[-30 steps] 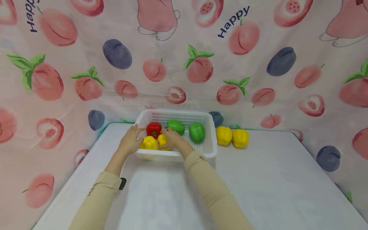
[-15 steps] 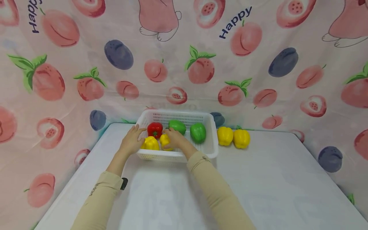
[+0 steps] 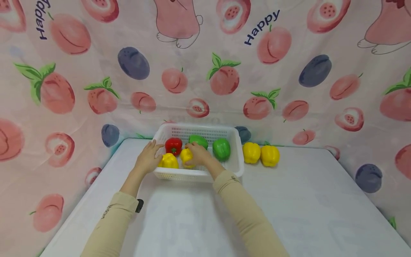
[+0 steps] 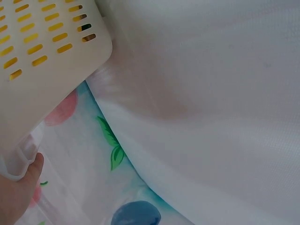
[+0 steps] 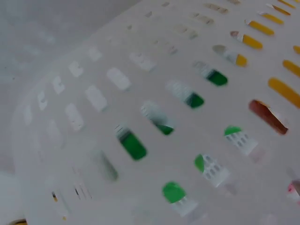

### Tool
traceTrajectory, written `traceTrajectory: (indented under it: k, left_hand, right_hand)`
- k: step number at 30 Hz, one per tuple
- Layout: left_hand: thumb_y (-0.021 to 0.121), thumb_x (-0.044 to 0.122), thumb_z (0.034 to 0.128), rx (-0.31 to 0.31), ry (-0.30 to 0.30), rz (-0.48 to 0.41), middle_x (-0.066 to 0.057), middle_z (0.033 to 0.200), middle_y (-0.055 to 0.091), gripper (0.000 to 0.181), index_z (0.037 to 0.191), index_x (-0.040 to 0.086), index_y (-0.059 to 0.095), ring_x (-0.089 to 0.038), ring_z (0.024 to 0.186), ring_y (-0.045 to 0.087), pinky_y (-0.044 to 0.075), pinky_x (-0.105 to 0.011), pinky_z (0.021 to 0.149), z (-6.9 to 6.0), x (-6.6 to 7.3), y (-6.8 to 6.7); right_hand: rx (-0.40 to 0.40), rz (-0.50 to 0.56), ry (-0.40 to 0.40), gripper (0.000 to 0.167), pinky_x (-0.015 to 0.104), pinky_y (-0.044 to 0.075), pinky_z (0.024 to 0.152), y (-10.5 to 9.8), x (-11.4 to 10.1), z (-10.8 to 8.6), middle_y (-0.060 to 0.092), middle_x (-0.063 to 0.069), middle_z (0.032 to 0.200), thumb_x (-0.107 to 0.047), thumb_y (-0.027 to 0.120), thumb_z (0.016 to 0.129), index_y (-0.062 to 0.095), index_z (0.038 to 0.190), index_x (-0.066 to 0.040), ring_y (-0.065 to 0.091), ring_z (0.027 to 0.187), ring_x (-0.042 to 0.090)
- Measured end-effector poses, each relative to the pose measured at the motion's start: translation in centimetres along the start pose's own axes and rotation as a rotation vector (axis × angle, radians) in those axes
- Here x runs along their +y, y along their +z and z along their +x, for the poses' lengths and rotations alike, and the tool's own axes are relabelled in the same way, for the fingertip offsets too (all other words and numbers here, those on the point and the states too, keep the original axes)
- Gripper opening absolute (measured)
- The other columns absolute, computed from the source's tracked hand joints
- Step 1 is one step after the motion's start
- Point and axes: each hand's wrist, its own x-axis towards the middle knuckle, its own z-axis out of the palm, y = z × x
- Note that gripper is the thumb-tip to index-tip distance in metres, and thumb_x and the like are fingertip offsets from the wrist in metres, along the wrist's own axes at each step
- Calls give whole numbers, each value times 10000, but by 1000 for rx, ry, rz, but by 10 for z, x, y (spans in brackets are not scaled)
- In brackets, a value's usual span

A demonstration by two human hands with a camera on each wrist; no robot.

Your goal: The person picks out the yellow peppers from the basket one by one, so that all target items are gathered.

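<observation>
In the head view, the left hand [image 3: 148, 157] rests on the left rim of a white perforated basket [image 3: 183, 174], fingers extended beside a yellow pepper [image 3: 169, 161]. The left wrist view shows part of that hand [image 4: 18, 194] against the basket's rim [image 4: 105, 47]. Inside the basket, the right hand [image 3: 200, 156] grips another yellow pepper [image 3: 186, 157], its fingers covering the right side. A red pepper [image 3: 173, 146] lies behind them, with green peppers [image 3: 198, 140] [image 3: 221, 149] to the right. Only the basket's slotted wall [image 5: 154, 84] fills most of the right wrist view.
Two yellow peppers [image 3: 252, 152] [image 3: 270, 155] sit side by side on the white table [image 3: 308, 200], just right of the basket. A fruit-patterned cloth [image 3: 192, 57] hangs behind the table.
The gripped yellow pepper and right hand have shifted slightly right inside the basket, away from the other yellow pepper. The left hand stays at the rim.
</observation>
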Motion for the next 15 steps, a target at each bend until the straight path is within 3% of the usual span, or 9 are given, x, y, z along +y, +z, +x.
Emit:
traceTrajectory:
  k: [15]
  left_hand:
    - [432, 196, 951, -3, -1, 6, -258, 1540, 170, 472, 1403, 62, 413, -448, 1425, 122, 174, -656, 1102, -1, 1, -1]
  right_hand:
    - [69, 64, -25, 698, 442, 392, 1083, -8, 10, -15, 391, 138, 1469, -321, 758, 783, 443, 1371, -117, 475, 1271, 282]
